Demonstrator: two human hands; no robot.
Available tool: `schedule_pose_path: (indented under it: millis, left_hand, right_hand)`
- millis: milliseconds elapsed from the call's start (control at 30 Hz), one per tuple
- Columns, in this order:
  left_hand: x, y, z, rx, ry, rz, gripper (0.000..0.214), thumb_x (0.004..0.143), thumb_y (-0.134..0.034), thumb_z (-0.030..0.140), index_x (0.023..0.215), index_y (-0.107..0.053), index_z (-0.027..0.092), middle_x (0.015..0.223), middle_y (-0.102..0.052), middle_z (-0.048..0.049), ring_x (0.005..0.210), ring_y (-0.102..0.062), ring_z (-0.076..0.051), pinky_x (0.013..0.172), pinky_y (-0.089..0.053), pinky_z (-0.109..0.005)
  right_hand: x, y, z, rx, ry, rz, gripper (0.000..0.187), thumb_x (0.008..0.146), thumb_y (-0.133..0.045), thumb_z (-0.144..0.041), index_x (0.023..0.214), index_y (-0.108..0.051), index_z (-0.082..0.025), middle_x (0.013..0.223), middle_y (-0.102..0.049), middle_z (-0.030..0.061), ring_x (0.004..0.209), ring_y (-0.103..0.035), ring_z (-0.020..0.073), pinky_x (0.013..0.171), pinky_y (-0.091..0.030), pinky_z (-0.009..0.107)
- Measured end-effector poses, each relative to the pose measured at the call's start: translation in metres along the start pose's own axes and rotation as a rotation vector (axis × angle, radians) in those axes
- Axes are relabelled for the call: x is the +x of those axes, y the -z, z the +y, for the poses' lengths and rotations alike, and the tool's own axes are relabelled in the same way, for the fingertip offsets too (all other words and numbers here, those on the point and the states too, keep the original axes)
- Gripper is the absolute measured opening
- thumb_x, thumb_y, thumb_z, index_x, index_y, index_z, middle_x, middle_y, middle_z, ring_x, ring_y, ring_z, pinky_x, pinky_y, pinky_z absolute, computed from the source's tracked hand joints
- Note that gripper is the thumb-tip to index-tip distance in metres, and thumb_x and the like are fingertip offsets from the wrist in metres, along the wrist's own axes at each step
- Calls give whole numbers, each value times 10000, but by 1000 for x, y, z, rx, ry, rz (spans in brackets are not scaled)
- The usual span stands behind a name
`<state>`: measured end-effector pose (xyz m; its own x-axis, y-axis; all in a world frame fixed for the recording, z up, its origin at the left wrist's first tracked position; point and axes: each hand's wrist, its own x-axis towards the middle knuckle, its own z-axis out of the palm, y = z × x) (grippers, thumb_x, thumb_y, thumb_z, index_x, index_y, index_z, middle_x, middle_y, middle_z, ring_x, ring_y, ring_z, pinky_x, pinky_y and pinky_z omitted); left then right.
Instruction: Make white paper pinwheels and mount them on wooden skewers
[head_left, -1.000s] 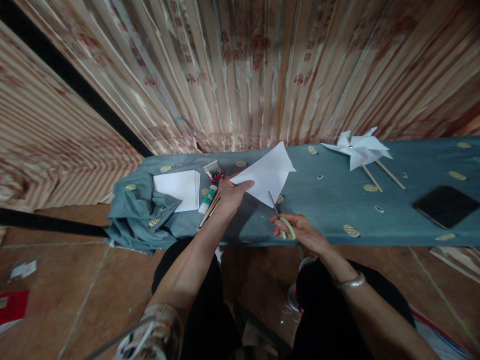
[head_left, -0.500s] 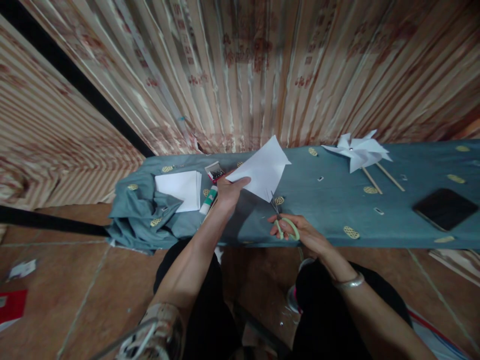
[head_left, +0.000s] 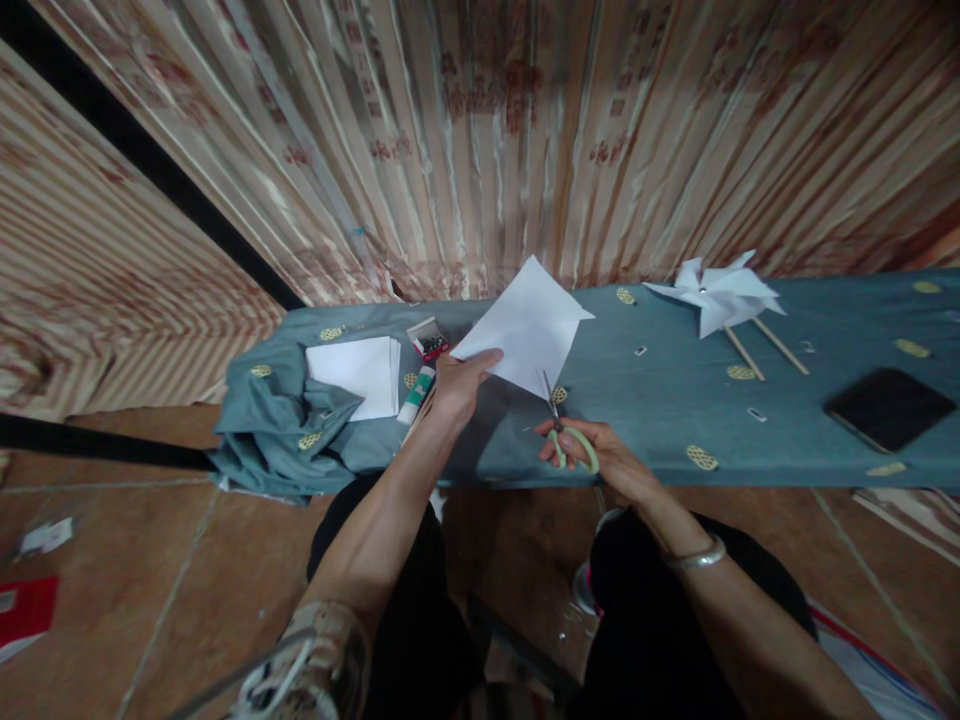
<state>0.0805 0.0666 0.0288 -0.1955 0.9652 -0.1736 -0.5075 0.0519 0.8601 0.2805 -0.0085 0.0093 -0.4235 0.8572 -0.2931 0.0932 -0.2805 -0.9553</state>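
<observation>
My left hand (head_left: 459,385) pinches a white sheet of paper (head_left: 525,325) by its left corner, thumb on top, and holds it up above the cloth. A small flap sticks out at the sheet's right corner. In my right hand (head_left: 581,445) is a pair of scissors (head_left: 571,446) with pale green handles, fingers through the loops. Its blades point up at the sheet's lower corner and look slightly parted. Beside my left wrist lie a green and white glue stick (head_left: 416,395) and a small open box of pins (head_left: 429,340).
A grey-green patterned cloth (head_left: 660,400) covers the narrow table. A stack of white paper (head_left: 356,375) lies at left. White paper pinwheels (head_left: 716,295) on wooden sticks (head_left: 780,345) lie at right, near a dark flat phone-like object (head_left: 890,410). A curtain (head_left: 480,150) hangs behind.
The sheet has turned a little and its top corner has shifted left, showing more of its face. The scissors stay at its lower corner. The view has shifted slightly.
</observation>
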Motion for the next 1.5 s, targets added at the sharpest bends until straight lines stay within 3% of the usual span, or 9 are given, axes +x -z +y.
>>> schedule_pose_path:
  millis: [300, 567, 833, 1100, 1333, 1500]
  left_hand:
    - [-2, 0, -4, 4, 31, -3, 342, 459, -880, 195, 764, -734, 139, 754, -749, -51, 790, -722, -236, 794, -575, -375]
    - [-1, 1, -3, 17, 25, -3, 323, 453, -881, 201, 730, -722, 151, 734, -746, -43, 775, -720, -231, 754, -575, -347]
    - [-1, 2, -4, 17, 35, -13, 288, 487, -874, 186, 735, -729, 169, 790, -764, -68, 898, -728, -280, 793, -586, -384]
    - [-1, 3, -2, 11, 34, -2, 294, 450, -865, 193, 705, -721, 163, 738, -750, -31, 713, -704, -193, 675, -557, -293]
    - [0, 4, -2, 4, 30, 9, 311, 440, -871, 201, 713, -731, 156, 735, -750, -35, 679, -695, -191, 640, -547, -288]
    - [0, 4, 0, -15, 43, 14, 375, 403, -895, 217, 729, -729, 137, 747, -754, -51, 720, -711, -221, 696, -561, -332]
  right_hand:
    - [-1, 1, -1, 6, -3, 17, 582, 709, -714, -684, 1002, -696, -181, 788, -699, 50, 661, -591, 136, 586, -469, 262]
    - [-2, 1, -2, 4, -5, 13, 588, 704, -727, -670, 1019, -698, -174, 789, -700, 51, 653, -583, 132, 594, -465, 262]
    - [-3, 1, -2, -3, -20, 34, 593, 682, -745, -668, 1017, -712, -180, 775, -700, 49, 642, -583, 134, 568, -465, 262]
    - [0, 0, 2, 40, -38, 57, 574, 638, -795, -629, 990, -725, -182, 703, -658, 15, 603, -557, 115, 561, -458, 260]
    - [1, -1, 4, 50, -40, 71, 586, 612, -817, -618, 994, -727, -182, 687, -633, 4, 605, -554, 117, 571, -472, 269]
    - [1, -4, 3, 77, -57, 104, 597, 566, -842, -612, 967, -721, -186, 660, -623, -7, 579, -545, 110, 559, -465, 268]
